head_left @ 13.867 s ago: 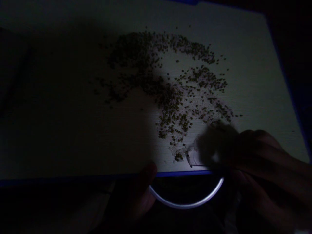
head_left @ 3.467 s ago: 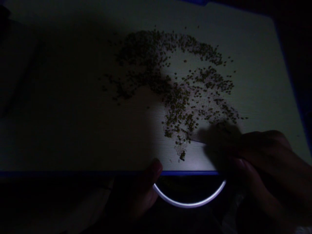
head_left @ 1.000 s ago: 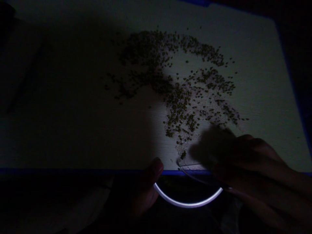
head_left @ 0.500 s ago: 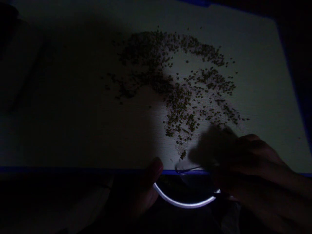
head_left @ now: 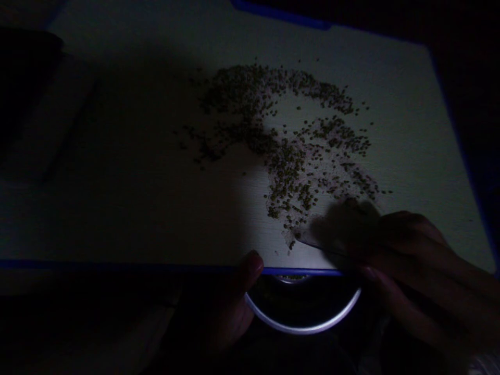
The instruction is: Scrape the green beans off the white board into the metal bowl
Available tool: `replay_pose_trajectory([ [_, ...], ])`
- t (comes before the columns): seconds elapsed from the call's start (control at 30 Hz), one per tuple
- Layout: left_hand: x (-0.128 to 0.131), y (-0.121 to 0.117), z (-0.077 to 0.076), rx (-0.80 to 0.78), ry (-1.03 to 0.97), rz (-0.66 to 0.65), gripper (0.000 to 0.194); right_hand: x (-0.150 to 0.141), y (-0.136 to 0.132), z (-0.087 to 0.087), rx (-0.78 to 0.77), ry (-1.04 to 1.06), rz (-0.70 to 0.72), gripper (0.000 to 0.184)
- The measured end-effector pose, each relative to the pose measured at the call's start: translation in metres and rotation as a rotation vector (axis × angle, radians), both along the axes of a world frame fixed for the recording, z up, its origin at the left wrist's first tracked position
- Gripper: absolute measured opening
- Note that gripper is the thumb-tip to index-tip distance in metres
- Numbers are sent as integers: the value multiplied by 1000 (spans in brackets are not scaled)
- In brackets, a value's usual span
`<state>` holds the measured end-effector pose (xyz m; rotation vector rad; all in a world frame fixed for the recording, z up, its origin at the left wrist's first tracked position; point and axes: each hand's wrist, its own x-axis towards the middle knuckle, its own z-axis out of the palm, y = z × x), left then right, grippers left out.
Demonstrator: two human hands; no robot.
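Olive-green seeds (head_left: 289, 172) in a speckled, broken arc on a pale green board (head_left: 402, 130), ahead of both hands.
Blue strip (head_left: 156, 269) along the board's edge by the left hand (head_left: 222, 307); thin white ring (head_left: 302, 328) between the hands; blurred grey thing (head_left: 344, 224) at the right hand (head_left: 414, 255).

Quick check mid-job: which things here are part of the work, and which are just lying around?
Part of the work: right hand with thin flat scraper; left hand; small greenish seeds; pale board; white-rimmed bowl.
Lying around: dark object, too dim to identify.
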<state>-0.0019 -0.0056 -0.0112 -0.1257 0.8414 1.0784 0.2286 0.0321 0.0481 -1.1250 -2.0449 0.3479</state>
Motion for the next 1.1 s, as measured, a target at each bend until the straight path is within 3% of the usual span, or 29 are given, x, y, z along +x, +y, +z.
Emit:
replay_pose_trajectory([
  [0.2, -1, 0, -8, 126, 65, 37, 56, -1, 2, -6, 71, 46, -56, 39],
  [0.33, -1, -3, -12, 63, 97, 66, 75, -1, 2, -8, 75, 64, -142, 35],
  [0.5, 1, 1, -10, 93, 130, 76, 83, 1, 1, -9, 80, 5, -33, 38],
  [0.7, 2, 4, -10, 112, 99, 34, 75, 4, 3, -9, 53, -10, 62, 39],
  [0.9, 3, 6, -8, 148, 110, 75, 76, 4, 6, -11, 85, 22, 15, 37],
  [1.1, 4, 3, -18, 148, 100, 95, 75, 4, 4, -11, 66, -26, 38, 26],
])
